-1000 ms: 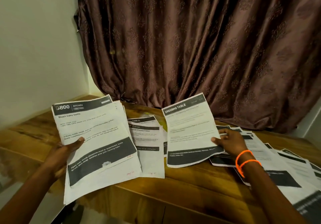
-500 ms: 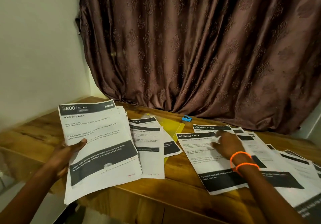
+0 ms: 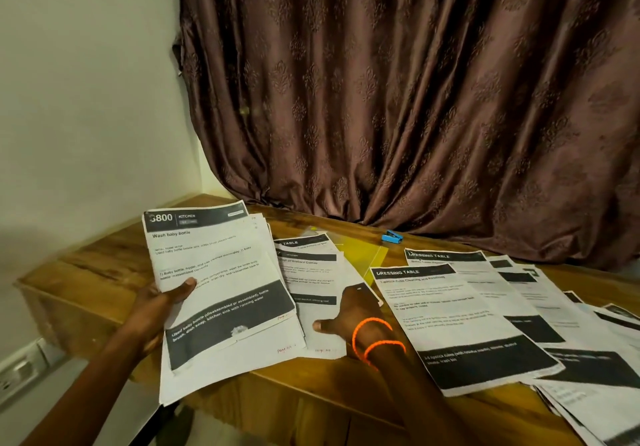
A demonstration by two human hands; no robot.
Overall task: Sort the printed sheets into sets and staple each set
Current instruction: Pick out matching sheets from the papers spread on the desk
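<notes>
A brown curtain (image 3: 415,99) hangs behind the wooden table (image 3: 104,265), where printed sheets (image 3: 460,321) headed "DRESSING TABLE" lie fanned out on the right. The left hand (image 3: 156,310) grips a raised stack (image 3: 221,286) headed "KITCHEN", thumb on top. The right hand (image 3: 349,317) rests spread, apparently flat, on the middle pile (image 3: 311,272); a small blue stapler (image 3: 392,236) sits near the curtain.

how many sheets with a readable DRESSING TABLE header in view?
2. One DRESSING TABLE sheet lies nearest, on the table right of the right hand; the second peeks out behind it. Other headers in the fan are covered or blurred.
</notes>
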